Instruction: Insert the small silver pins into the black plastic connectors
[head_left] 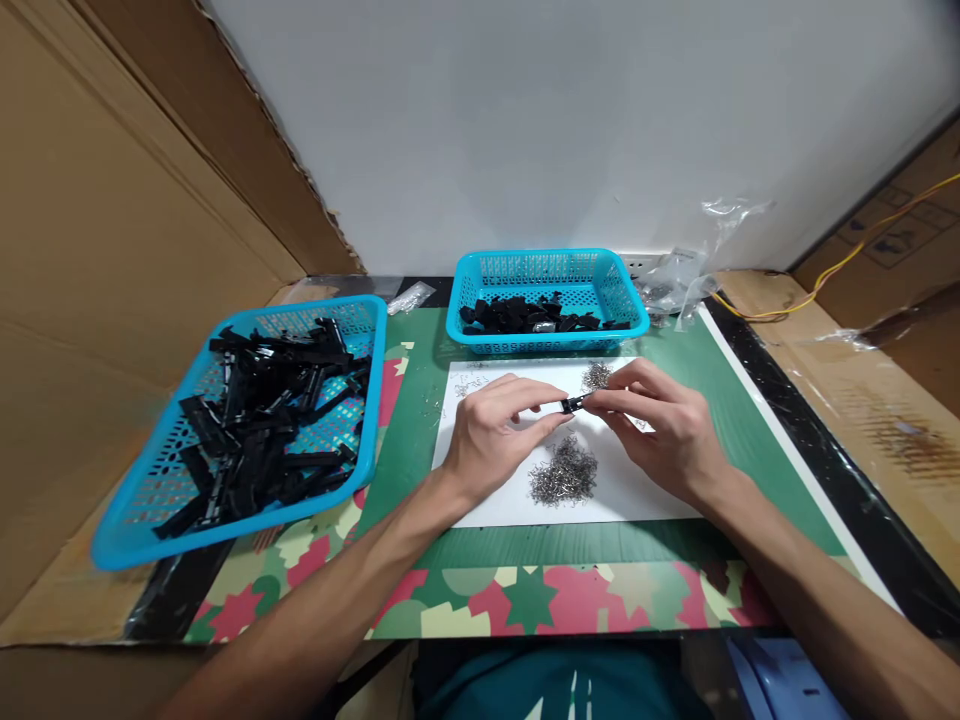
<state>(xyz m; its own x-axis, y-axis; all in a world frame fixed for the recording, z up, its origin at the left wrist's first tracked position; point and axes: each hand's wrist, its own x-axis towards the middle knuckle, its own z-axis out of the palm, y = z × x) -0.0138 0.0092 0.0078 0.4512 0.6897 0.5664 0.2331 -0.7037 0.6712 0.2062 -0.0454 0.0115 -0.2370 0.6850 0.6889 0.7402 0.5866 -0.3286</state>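
Observation:
Between my two hands, above the white sheet [487,500], is a small black plastic part [572,404] with a shiny face. My left hand [504,420] pinches its left end between thumb and fingers. My right hand [660,410] is closed at its right end, thumb and forefinger together; whether a tiny metal piece is in that pinch I cannot make out. Below the hands lies a pile of small metal pieces [564,472] on the sheet. A smaller metal pile [597,376] sits behind my right fingers, and scattered bits [471,382] lie at the sheet's far left.
A blue basket [367,400] of long black plastic parts [255,430] stands at the left. Another blue basket [547,342] with small black pieces [517,316] is at the back. Clear plastic bags [675,282] and a yellow cable [832,268] lie back right. Cardboard [112,180] walls the left side.

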